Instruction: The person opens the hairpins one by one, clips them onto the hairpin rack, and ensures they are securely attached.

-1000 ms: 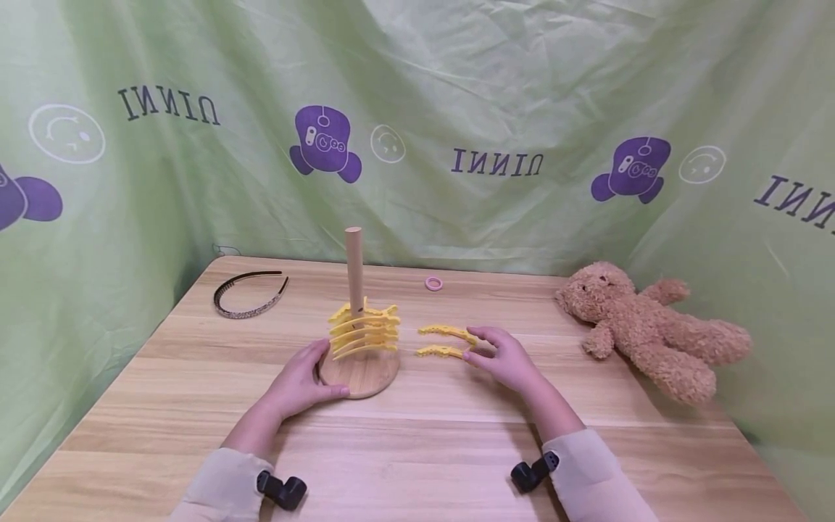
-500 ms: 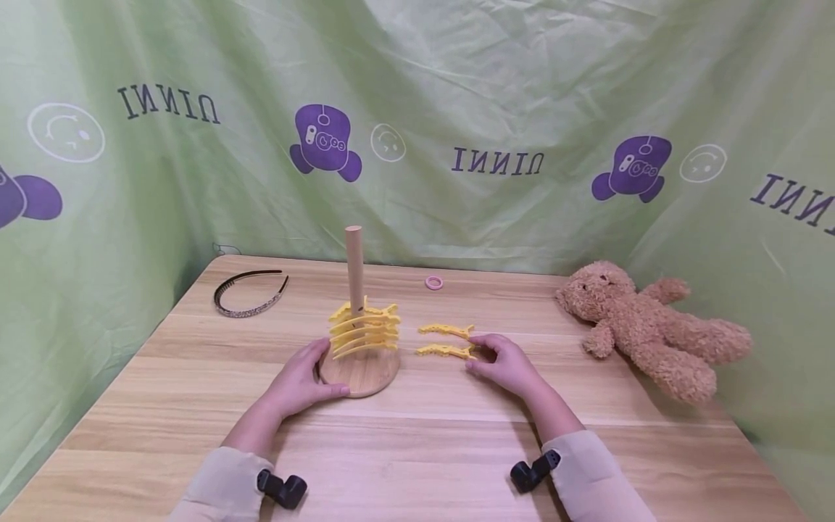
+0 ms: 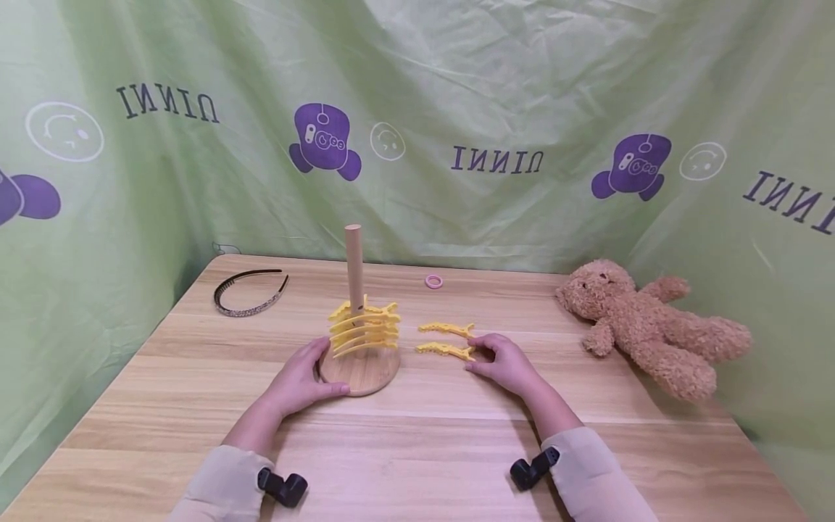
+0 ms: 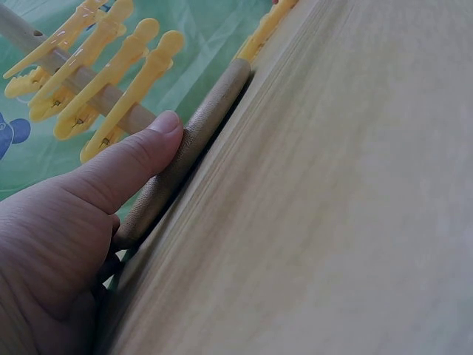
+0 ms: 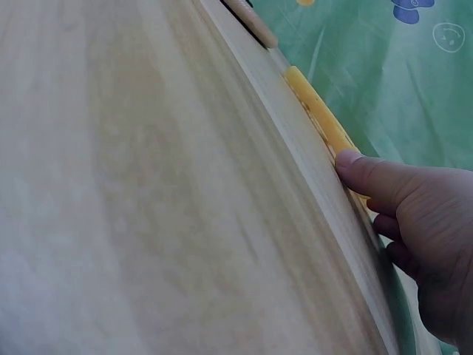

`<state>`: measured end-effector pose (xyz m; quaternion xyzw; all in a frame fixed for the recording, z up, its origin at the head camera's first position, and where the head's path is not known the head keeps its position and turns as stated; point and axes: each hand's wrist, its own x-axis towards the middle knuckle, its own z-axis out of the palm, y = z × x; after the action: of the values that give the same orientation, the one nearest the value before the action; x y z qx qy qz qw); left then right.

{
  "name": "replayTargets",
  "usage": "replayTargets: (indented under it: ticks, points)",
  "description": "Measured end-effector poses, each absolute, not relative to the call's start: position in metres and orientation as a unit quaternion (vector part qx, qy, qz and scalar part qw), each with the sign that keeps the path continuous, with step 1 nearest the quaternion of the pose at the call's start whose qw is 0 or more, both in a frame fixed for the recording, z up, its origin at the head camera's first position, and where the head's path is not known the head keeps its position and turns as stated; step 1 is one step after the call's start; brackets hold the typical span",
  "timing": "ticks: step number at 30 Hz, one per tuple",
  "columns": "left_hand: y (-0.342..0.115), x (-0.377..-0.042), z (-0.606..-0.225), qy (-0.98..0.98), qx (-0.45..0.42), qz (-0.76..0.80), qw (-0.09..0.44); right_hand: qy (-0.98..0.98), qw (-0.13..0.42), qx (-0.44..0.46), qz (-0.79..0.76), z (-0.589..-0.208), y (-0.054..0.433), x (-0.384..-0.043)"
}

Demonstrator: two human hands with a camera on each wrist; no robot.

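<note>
My left hand (image 3: 300, 380) holds the edge of the round base of a wooden stand (image 3: 359, 377), thumb in front and fingers at its left. In the left wrist view, the thumb presses on the rim of the base (image 4: 188, 151). Several yellow alligator hair clips (image 3: 365, 335) are clamped one above another on the upright pole (image 3: 354, 264). To the right of the stand, two more lie parallel, a far hair clip (image 3: 446, 330) and a near hair clip (image 3: 443, 350). My right hand (image 3: 505, 365) pinches the right end of the near clip, its thumb on it (image 5: 347, 157).
A black headband with a glittery band (image 3: 244, 313) lies at the back left of the wooden table (image 3: 404, 457). Behind the clips is a small pink ring (image 3: 433, 281). A brown teddy bear (image 3: 642, 322) lies along the right edge. Green printed cloth (image 3: 417, 203) hangs around the table.
My right hand, earlier spread across the ends of both loose clips, has drawn in to the near clip's end. The far clip's tail is now uncovered. My left hand stays on the base.
</note>
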<state>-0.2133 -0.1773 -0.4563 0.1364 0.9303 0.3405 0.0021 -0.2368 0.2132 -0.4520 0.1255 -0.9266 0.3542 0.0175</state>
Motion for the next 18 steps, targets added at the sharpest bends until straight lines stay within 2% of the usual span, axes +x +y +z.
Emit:
replayTargets:
  ticks: [11, 18]
  points:
    - [-0.177, -0.213, -0.456, 0.929, 0.135, 0.344, 0.005, -0.919, 0.009, 0.113, 0.378, -0.442, 0.214, -0.232]
    - [-0.178, -0.213, -0.456, 0.930, 0.136, 0.342, 0.002, -0.914, 0.039, 0.107, 0.389, -0.421, 0.212, -0.233]
